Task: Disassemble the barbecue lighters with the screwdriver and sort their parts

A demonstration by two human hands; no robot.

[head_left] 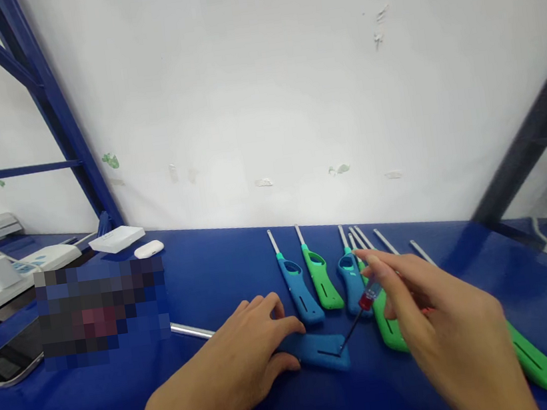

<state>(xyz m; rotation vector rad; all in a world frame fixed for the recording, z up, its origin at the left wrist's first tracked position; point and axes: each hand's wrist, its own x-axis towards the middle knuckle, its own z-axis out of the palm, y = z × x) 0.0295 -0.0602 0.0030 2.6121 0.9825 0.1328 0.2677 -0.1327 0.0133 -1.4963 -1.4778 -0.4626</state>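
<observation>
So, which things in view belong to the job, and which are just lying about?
In the job:
blue lighter, held by the left hand
screwdriver, in the right hand
likely the other blue and green lighters

Apparently just lying about:
white rounded case
flat white box
left power strip
dark phone

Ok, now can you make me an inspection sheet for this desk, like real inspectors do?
Surface: blue tabletop, shiny.
Job's things: blue lighter lying flat, screwdriver tip at its slotted end; more blue and green lighters beyond and to the right.
Clutter: white case and white box at the left; a blurred patch hides something.
Hands: left hand grips the blue lighter; right hand holds the screwdriver.
Cables: white cable at far left, by a power strip.
Surroundings: white wall with marks, blue frame.
</observation>
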